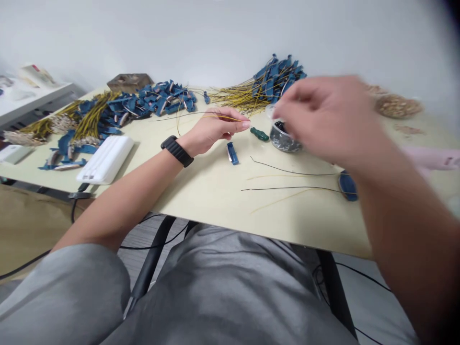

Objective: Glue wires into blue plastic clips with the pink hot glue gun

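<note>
My left hand (212,129), with a black band on the wrist, rests on the pale table (201,191) and pinches thin yellow and black wires (187,115) that run off to the left. My right hand (323,117) is raised and blurred above a small clear cup (283,139) of dark small parts, fingers curled together; what they hold, if anything, I cannot make out. A single blue connector piece (232,153) and a green-handled tool (259,134) lie between the hands.
Heaps of blue connectors with yellow wires lie at the back left (118,108) and back centre (273,81). A white ridged box (106,160) sits left. Loose black wires (294,172) and another blue piece (347,186) lie right. A pink object (434,158) sits far right.
</note>
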### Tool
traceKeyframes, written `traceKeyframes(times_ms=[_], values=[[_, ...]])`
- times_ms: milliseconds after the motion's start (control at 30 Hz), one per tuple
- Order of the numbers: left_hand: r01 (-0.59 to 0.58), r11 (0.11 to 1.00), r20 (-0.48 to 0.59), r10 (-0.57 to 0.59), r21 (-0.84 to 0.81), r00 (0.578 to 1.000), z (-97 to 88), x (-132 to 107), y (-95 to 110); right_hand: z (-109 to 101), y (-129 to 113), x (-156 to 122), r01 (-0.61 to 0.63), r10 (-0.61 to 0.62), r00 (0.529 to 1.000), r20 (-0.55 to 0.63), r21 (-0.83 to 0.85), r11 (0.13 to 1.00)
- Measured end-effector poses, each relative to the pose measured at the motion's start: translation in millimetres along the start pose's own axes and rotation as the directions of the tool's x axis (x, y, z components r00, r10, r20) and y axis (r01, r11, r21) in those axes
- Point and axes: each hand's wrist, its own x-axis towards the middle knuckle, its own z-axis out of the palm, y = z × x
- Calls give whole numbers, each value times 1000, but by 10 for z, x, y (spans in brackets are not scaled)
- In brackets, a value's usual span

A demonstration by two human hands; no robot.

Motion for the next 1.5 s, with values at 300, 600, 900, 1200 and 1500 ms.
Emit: traceKeyframes(times_ms=[300, 600, 900, 1200, 1500], values=[[32, 999, 59, -32, -3, 998, 41, -30, -11, 585, 355, 95, 67, -69, 997, 26, 78, 995], [104, 974, 287, -160, 200, 945, -52, -69, 200, 665, 449, 67, 78, -75, 997, -28, 132, 988], [27, 954, 485, -176, 299, 857, -554, -223, 689, 724, 398, 8, 114, -118, 993, 29, 130, 985], [-134, 590, 141, 34, 796, 989, -421, 43, 336, 774, 414, -17, 128, -137, 989, 63, 130, 983], [-174, 556, 246, -57, 813, 968, -419, 69, 162, 755, 415, -22, 117, -126, 989, 84, 100, 988]])
